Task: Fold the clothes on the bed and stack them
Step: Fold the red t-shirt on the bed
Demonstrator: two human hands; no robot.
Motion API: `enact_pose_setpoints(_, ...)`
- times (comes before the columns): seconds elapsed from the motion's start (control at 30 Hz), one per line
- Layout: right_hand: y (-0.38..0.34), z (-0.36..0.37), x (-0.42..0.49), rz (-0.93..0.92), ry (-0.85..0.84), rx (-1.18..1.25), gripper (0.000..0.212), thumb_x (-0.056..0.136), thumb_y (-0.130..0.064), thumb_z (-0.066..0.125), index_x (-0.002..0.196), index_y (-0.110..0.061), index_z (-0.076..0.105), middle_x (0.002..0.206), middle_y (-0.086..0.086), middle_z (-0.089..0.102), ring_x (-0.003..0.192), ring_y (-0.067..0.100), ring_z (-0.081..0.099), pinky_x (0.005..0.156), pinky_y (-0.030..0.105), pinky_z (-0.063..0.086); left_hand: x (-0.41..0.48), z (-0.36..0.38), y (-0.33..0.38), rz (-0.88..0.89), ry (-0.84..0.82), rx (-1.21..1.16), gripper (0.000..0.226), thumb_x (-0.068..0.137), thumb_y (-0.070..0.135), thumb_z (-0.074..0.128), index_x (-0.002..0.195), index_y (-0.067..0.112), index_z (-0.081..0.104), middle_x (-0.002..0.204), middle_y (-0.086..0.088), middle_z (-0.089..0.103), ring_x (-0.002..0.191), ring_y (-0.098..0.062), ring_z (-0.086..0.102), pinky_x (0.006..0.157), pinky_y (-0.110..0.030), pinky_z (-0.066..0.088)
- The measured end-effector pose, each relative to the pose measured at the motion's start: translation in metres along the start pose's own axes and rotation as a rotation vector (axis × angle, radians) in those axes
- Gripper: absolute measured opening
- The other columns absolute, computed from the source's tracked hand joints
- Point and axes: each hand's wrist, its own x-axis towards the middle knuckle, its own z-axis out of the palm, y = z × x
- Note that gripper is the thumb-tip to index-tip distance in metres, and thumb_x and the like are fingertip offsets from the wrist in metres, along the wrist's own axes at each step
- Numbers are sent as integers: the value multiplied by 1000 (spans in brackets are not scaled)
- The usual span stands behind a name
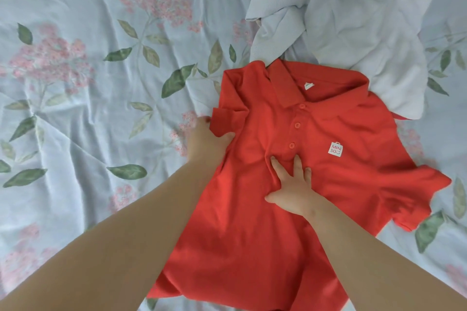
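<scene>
The hands are both on the red polo shirt (252, 247), which lies front up on the bed (75, 88), filling the centre and lower right of the frame with its collar (285, 86) pointing toward the top. The left hand (207, 139) is at the shirt's edge just below the sleeve (227, 118) on the left of the frame; its thumb lies over the red fabric and its fingers run alongside and partly under it, so it seems to pinch that edge, though the fingertips are partly hidden. The right hand (293, 189) is flat, fingers straight and spread, pressing the chest just below the button placket (297, 125) and holding nothing. The shirt looks light, soft and limp. It will drape and wrinkle rather than keep a shape, and the knit should cling to the sheet more than slide. The best places to take hold are probably the firmer parts, at the shoulder seam, the sleeve cuff or the side hem, while a flat palm pins the middle so the fold line stays straight. The far sleeve at the right of the frame is spread out, and the body shows creases that want smoothing. A heap of pale clothes (353, 20) lies unfolded at the upper right, touching the collar.
</scene>
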Motion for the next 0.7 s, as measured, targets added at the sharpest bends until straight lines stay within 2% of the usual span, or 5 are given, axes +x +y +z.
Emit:
enact_pose_setpoints(0.1, 0, 1, 0, -6, 13, 0, 93, 84, -29, 63, 145, -50, -5, 154, 0, -31, 143, 35, -21, 118, 50, 8, 3, -13, 7, 161, -18, 78, 28, 83, 31, 68, 100, 9, 63, 88, -1, 63, 90, -24, 61, 71, -29, 43)
enact_pose_setpoints(0.2, 1, 2, 0, -4, 21, 8, 93, 84, -29, 63, 145, -51, -4, 154, -1, -30, 143, 34, -21, 118, 49, 8, 13, -45, 9, 297, 259, 73, 28, 93, 32, 56, 99, 6, 65, 92, -10, 66, 86, -25, 59, 68, -26, 33)
enact_pose_setpoints(0.3, 1, 3, 0, 0, 26, 0, 92, 84, -30, 63, 145, -51, -4, 154, -1, -30, 143, 34, -21, 118, 49, 8, 34, -79, -5, 212, 484, 19, 29, 98, 29, 45, 95, 6, 61, 92, -12, 64, 90, -29, 58, 72, -30, 37)
enact_pose_setpoints(0.5, 0, 4, 0, 12, 34, 5, 92, 84, -30, 63, 145, -51, -3, 154, -2, -29, 143, 33, -21, 118, 49, 7, 40, -81, -40, -83, 300, 13, 46, 94, 38, 52, 128, 7, 46, 121, -8, 57, 113, -28, 53, 85, -29, 37)
enact_pose_setpoints(0.7, 2, 13, -14, -112, 260, 246, 88, 85, -23, 65, 149, -42, 8, 159, 4, -13, 146, 29, -9, 119, 39, 7, -7, -74, -78, -172, 31, -25, 73, 65, 71, 61, 96, 4, 62, 80, -4, 67, 84, -29, 66, 83, -41, 52)
